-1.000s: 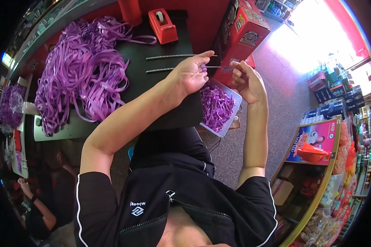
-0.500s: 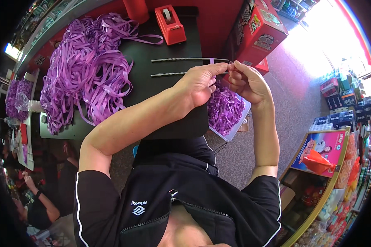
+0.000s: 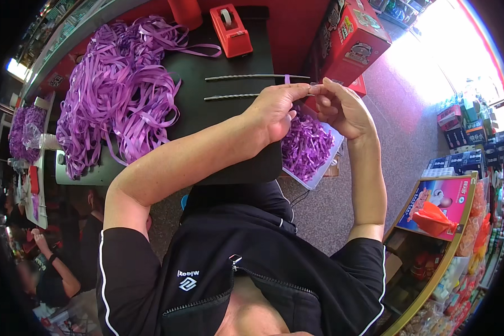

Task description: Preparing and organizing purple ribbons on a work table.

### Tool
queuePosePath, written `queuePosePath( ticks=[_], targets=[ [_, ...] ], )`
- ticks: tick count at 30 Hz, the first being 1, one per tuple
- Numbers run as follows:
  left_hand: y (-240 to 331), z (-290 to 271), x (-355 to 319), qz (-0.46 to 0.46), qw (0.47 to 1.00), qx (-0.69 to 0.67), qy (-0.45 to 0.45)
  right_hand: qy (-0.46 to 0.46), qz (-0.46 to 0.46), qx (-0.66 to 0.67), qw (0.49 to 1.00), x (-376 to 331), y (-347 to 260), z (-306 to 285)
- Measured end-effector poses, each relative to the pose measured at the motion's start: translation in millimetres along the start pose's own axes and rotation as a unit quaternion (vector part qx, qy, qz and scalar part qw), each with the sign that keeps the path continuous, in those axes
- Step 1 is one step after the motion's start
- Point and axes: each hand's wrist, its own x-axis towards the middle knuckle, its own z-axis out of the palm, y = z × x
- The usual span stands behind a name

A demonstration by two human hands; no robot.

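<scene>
My left hand and my right hand meet fingertip to fingertip at the right end of the nearer of two thin metal rods lying on a black table. Both pinch a short purple ribbon strip that stands up beside the farther rod. Just below my hands, a white tray of cut purple ribbon pieces hangs over the table's right edge. A big heap of long purple ribbons covers the table's left part.
A red tape dispenser stands at the table's back, a red cylinder beside it. A red carton sits on the floor to the right. Shop shelves with goods line the right side. Other people sit at lower left.
My two hands have closed together, fingertips now touching at the rod ends. The right hand moved in toward the left one.
</scene>
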Motion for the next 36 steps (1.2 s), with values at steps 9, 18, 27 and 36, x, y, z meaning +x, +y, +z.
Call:
queuePosePath(
  ticks=[9, 18, 27, 36],
  targets=[
    [-3.4, 1.4, -1.0, -0.002, 1.0, -0.016, 0.025, 0.08, -0.238, -0.352, 0.902, -15.5, 16.6, 14.5],
    [-7.2, -4.6, 5.4, 0.001, 0.998, -0.033, 0.062, 0.163, -0.558, -0.578, 0.572, -20.0, 33.5, 18.0],
    [-0.3, -0.4, 0.6, -0.011, 0.999, -0.04, 0.027, 0.13, -0.351, -0.27, 0.887, -27.2, 13.8, 15.7],
    [-2.5, -7.4, 1.3, -0.006, 0.999, -0.017, -0.029, 0.097, -0.324, -0.436, 0.834, -24.5, 5.2, 21.0]
  ],
)
